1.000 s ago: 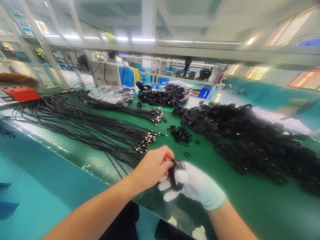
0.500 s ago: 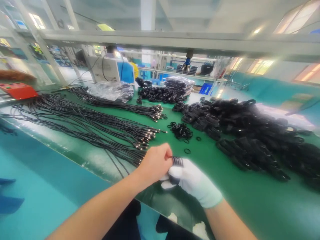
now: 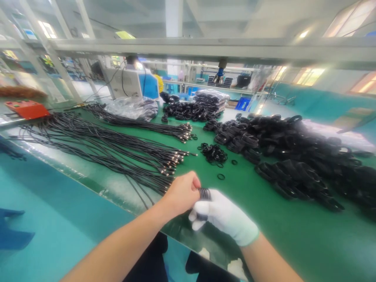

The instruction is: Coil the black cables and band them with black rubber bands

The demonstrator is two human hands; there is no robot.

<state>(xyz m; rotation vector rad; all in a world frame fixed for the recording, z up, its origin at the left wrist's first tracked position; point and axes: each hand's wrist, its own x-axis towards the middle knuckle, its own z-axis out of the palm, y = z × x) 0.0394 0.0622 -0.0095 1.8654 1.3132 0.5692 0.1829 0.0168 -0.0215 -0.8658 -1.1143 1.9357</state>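
Note:
My bare left hand (image 3: 182,192) is closed, its thumb and fingertips pinched at the end of my right index finger. Several black rubber rings (image 3: 205,194) are stacked side by side around that gloved finger, touching the left fingertips. The white-gloved right hand (image 3: 225,213) has its other fingers curled around a dark rounded piece (image 3: 201,216), mostly hidden by the glove. Just beyond the hands lie a loose rubber ring (image 3: 221,177) and a small heap of similar rings (image 3: 214,153).
Bundles of black cables (image 3: 117,150) with metal ends spread over the green table (image 3: 258,227) at left. Piles of black bands (image 3: 293,156) cover the right. Clear plastic bags (image 3: 129,107) and a red control box (image 3: 27,109) stand farther back. A metal beam (image 3: 205,47) crosses above.
Both hands have shifted slightly; the right hand has turned a little, and its stacked rings now sit closer against the left fingertips. The view has shifted slightly.

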